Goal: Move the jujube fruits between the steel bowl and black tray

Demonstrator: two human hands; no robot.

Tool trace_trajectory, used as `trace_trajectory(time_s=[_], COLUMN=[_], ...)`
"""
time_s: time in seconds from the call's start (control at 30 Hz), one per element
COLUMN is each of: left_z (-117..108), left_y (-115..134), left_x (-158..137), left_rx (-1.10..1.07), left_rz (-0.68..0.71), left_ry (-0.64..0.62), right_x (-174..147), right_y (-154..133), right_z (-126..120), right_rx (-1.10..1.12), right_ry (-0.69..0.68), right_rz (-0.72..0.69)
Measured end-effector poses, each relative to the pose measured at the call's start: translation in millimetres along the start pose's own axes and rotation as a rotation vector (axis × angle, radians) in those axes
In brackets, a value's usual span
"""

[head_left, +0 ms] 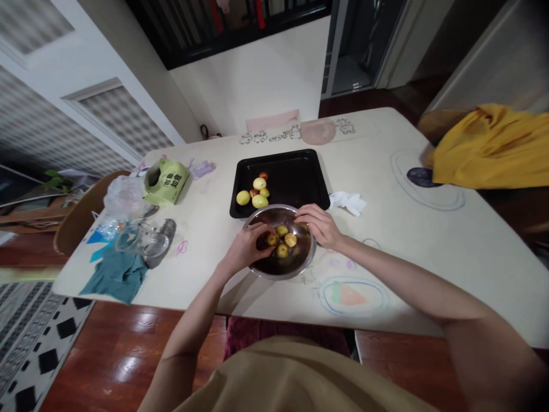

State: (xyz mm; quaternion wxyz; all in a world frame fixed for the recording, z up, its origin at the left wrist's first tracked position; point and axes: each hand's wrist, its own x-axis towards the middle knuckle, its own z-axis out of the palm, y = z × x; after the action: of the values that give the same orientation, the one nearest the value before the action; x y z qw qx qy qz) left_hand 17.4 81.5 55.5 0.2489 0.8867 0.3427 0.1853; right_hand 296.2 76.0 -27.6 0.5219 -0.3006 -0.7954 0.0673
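Note:
A round stainless steel bowl point(307, 262) stands at the table's near middle, holding several small yellow-green fruits that look like jujubes point(290, 240). My left hand point(251, 243) reaches over the bowl's left rim, its fingers closed round a jujube point(271, 239) at the left of the group. With fingers curled over the right rim, my right hand point(319, 225) grips the bowl. Just behind, a black baking tray point(295, 177) carries more jujubes point(259, 201) on its left side, yellow-green and red-brown. The bowl overlaps the tray's front edge in view.
A crumpled white tissue point(348, 202) lies right of the tray. At the left are a green tissue box point(167, 180), a clear plastic bag point(124, 197), a glass jug point(141, 240) and a teal cloth point(118, 273). A yellow garment point(493, 149) drapes a chair at the right.

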Motion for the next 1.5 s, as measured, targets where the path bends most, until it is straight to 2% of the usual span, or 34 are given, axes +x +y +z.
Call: trace_trajectory(time_s=[0.63,0.8,0.97,1.1,1.23,1.37,1.5], left_z=[14.0,3.6,-9.5,-7.5,-0.5,3.6,6.1], left_y=[-3.6,-9.0,-21.4,-33.5,-42.3,-44.8,-42.2], left_x=[4.9,5.1,15.8,25.9,25.1,14.4,7.9], left_rx=[0.220,0.103,-0.111,-0.255,-0.399,-0.512,-0.550], left_rz=[0.033,0.099,0.194,0.257,0.286,0.247,0.220], left_ry=[-0.082,-0.030,0.053,0.168,0.232,0.300,0.296], right_x=[0.7,0.9,2.9,21.0,54.9,88.8,109.7], right_y=[-0.5,-1.0,-4.7,-5.4,5.2,28.4,52.8], right_z=[-0.3,-1.2,-4.2,-10.7,-9.5,8.4,31.0], right_rx=[-0.006,-0.002,0.007,-0.004,-0.076,-0.139,-0.210], right_ry=[-0.015,-0.002,-0.016,-0.016,-0.100,-0.250,-0.389], right_rz=[0.026,-0.003,0.041,0.106,0.200,0.278,0.289])
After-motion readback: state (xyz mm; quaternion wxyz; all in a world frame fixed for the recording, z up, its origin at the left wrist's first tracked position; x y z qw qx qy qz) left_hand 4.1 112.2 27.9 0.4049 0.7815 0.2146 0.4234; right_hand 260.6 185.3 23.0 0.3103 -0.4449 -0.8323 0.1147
